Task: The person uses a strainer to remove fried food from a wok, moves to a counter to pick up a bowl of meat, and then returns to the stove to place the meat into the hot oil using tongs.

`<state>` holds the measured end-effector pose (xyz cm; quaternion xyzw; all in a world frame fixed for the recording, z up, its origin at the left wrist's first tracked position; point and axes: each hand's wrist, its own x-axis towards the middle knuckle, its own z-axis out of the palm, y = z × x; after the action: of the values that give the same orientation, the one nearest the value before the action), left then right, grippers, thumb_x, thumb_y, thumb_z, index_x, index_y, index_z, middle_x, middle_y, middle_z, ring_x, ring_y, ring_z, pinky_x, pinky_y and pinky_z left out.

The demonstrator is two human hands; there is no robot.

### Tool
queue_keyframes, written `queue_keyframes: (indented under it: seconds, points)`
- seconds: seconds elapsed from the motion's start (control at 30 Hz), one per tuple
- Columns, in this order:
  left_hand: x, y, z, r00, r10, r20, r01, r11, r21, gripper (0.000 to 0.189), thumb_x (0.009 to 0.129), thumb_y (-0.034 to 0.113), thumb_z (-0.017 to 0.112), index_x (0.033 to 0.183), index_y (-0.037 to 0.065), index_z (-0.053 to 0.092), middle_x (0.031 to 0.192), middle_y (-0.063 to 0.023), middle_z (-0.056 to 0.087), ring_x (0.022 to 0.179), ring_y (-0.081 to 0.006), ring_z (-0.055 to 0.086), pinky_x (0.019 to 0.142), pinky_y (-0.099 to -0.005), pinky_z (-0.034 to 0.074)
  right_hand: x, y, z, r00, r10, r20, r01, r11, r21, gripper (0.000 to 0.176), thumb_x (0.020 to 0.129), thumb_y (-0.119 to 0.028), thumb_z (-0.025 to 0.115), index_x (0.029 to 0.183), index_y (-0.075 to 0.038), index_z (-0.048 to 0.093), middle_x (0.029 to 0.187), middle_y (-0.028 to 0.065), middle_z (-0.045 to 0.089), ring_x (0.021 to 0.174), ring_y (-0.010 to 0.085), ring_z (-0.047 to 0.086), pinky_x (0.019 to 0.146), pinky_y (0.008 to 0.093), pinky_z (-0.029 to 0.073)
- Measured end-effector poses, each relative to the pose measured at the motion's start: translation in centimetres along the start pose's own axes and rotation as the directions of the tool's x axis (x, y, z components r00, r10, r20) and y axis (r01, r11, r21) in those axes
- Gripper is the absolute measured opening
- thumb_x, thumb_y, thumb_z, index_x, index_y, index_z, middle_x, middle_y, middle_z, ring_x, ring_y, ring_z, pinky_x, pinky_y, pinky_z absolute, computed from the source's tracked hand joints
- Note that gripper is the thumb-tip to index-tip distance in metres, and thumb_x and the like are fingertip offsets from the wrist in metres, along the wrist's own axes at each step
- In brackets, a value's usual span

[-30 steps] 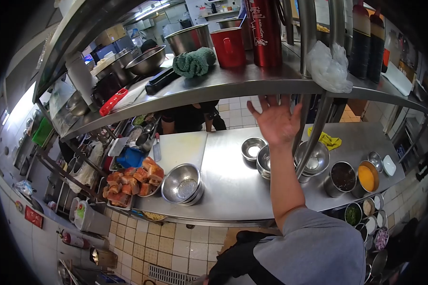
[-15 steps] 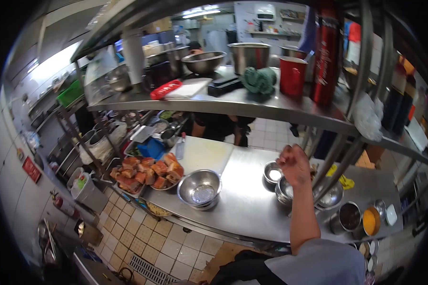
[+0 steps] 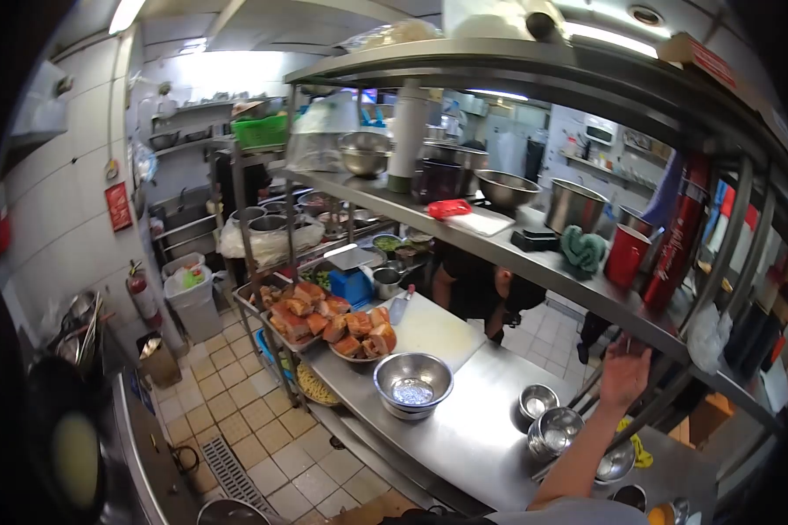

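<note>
My right hand (image 3: 625, 374) is raised at the right, just under the front edge of the steel shelf (image 3: 534, 254). Its fingers point up and look spread, though their tips are partly blurred against the shelf edge. I see nothing clearly held in it. Below the hand on the steel table (image 3: 490, 437) sit a small steel bowl (image 3: 538, 402) and several stacked steel bowls (image 3: 559, 430). A larger steel bowl (image 3: 413, 385) stands farther left. My left hand is out of view.
Chunks of meat (image 3: 363, 331) fill containers at the table's left, beside a white cutting board (image 3: 438, 331) and a cleaver (image 3: 401, 306). On the shelf stand a red mug (image 3: 627, 255), a green cloth (image 3: 584, 248) and pots. A person in dark clothes (image 3: 473, 284) is across the table.
My view has swung left, so the scene sits farther right. My right hand has gone from a curled shape over the bowls to fingers raised at the shelf edge.
</note>
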<state>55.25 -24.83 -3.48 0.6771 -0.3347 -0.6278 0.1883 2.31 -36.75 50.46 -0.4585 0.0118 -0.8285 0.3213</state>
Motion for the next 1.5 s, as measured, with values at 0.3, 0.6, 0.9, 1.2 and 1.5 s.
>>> queue_keyframes:
  seconds: [0.3,0.6,0.9,1.2,1.5]
  points:
    - [-1.4,-7.6,0.4,0.998,-0.06,-0.027,0.056,0.988,-0.147,0.026,0.086,0.011,0.048,0.108,-0.002,0.052,0.085,-0.0138,0.061,0.073,-0.0195,0.058,0.06,-0.0326,0.048,-0.3,0.2,0.8,0.999,-0.008,0.033,0.008,1.0,0.005,0.04,0.087,-0.027,0.05,0.121,-0.01,0.041,0.117,0.0088,0.048,0.106,0.0203,0.047,0.083,0.0337,0.037]
    - [-3.5,-10.9,-1.5,0.994,-0.103,0.023,0.104,0.942,-0.318,0.026,0.086,0.01,0.047,0.108,-0.004,0.051,0.085,-0.0146,0.061,0.073,-0.0199,0.058,0.06,-0.0327,0.048,1.2,-0.7,2.9,0.977,-0.138,0.162,0.105,0.975,0.197,0.049,0.086,-0.028,0.05,0.129,-0.008,0.038,0.136,0.0151,0.033,0.128,0.0298,0.027,0.103,0.0418,0.023]
    - [-7.7,-5.0,-1.6,0.982,-0.121,-0.142,0.108,0.99,-0.091,0.028,0.086,0.007,0.046,0.112,-0.004,0.049,0.086,-0.0115,0.061,0.068,-0.0182,0.058,0.055,-0.0281,0.047,3.4,0.7,1.6,0.904,-0.253,0.345,0.171,0.953,0.252,0.057,0.084,-0.039,0.052,0.131,-0.011,0.036,0.139,0.0125,0.029,0.127,0.0305,0.028,0.102,0.0521,0.021]
    - [-8.7,-5.3,1.4,0.97,-0.222,-0.099,0.185,0.939,-0.289,0.022,0.083,0.009,0.049,0.101,0.0,0.06,0.092,-0.0104,0.062,0.085,-0.0155,0.059,0.072,-0.0252,0.047,4.0,2.9,-4.1,0.963,-0.123,0.24,0.099,0.989,0.108,0.041,0.078,-0.013,0.064,0.117,-0.012,0.051,0.122,0.0076,0.051,0.114,0.0244,0.047,0.094,0.0468,0.039]
    - [-11.3,-3.7,2.1,0.955,-0.23,-0.186,0.214,0.972,-0.102,0.031,0.082,0.023,0.054,0.103,0.002,0.061,0.103,-0.0102,0.062,0.092,-0.0191,0.059,0.082,-0.0279,0.044,5.5,4.4,-3.7,0.973,-0.08,0.214,0.108,0.987,-0.122,0.023,0.081,-0.007,0.059,0.104,-0.01,0.059,0.107,0.0081,0.06,0.102,0.0225,0.055,0.092,0.0429,0.041]
